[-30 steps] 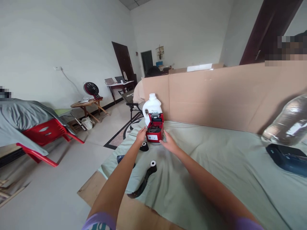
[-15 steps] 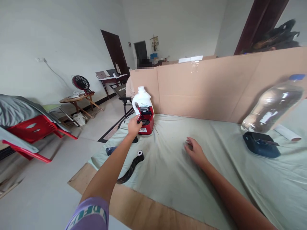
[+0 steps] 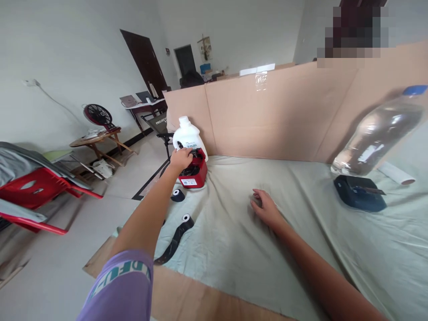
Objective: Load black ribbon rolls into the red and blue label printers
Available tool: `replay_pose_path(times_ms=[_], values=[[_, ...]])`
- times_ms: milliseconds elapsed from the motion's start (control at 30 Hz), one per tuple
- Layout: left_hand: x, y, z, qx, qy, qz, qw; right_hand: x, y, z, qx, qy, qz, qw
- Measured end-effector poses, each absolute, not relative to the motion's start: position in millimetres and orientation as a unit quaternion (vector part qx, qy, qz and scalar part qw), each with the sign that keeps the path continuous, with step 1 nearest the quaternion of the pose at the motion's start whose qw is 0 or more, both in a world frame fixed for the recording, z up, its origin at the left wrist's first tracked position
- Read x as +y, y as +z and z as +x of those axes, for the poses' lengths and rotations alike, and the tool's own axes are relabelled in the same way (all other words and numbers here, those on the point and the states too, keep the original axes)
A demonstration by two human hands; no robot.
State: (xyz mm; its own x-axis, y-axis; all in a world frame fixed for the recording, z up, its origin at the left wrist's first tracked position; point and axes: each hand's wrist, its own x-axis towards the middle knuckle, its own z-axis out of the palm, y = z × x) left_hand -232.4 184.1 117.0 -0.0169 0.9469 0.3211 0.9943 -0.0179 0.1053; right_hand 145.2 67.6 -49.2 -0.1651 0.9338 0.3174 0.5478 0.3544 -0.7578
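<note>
A red label printer stands at the far left of the cloth with its top raised. My left hand is closed over its upper part, at the dark lid; the fingertips are partly hidden. Behind it stands a white jug with a handle. A small black roll lies just in front of the printer. Nearer to me, a second black roll trails a long unwound strip. My right hand rests low over the cloth, fingers loosely bent and apart, holding nothing.
At the right are a dark blue device, a large clear bottle with a blue cap and a white paper roll. A cardboard wall closes the back. Pale green cloth covers the wooden board.
My left hand has moved from the printer's front left up to its lid, which looks less upright. The view has shifted slightly right. My right hand keeps nearly the same pose.
</note>
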Motion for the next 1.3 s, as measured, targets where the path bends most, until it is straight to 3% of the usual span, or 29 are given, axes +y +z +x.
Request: replay_pose_path(times_ms=[133, 333, 700, 833, 933, 1033, 1133, 1300], values=[[158.1, 100.3, -232.2, -0.681, -0.147, -0.71, 0.101, 66.2, -48.1, 144.0, -0.726, 0.238, -0.513, 0.391], [141.8, 72.6, -235.4, -0.727, -0.167, -0.666, -0.018, 64.9, -46.7, 141.7, -0.728, 0.226, -0.512, 0.397], [142.6, 116.3, -201.7, -0.752, -0.112, -0.649, -0.032, 63.9, -49.9, 142.3, -0.717, 0.245, -0.506, 0.412], [107.1, 93.6, -127.1, -0.671, -0.222, -0.707, -0.006, 64.7, -43.3, 145.1, -0.677, 0.244, -0.508, 0.473], [76.7, 45.3, -33.2, -0.546, -0.303, -0.775, -0.091, 73.0, -21.5, 172.6, -0.625, 0.162, -0.555, 0.525], [59.0, 3.9, 65.7, -0.487, -0.267, -0.811, -0.185, 80.3, 6.7, 234.6, -0.506, 0.03, -0.668, 0.545], [57.2, -13.5, 141.8, -0.472, -0.209, -0.832, -0.201, 76.2, 21.4, 310.1, -0.363, -0.051, -0.77, 0.522], [58.6, -29.9, 189.4, -0.468, -0.152, -0.857, -0.154, 61.9, 4.6, 391.3, -0.388, 0.048, -0.813, 0.431]])
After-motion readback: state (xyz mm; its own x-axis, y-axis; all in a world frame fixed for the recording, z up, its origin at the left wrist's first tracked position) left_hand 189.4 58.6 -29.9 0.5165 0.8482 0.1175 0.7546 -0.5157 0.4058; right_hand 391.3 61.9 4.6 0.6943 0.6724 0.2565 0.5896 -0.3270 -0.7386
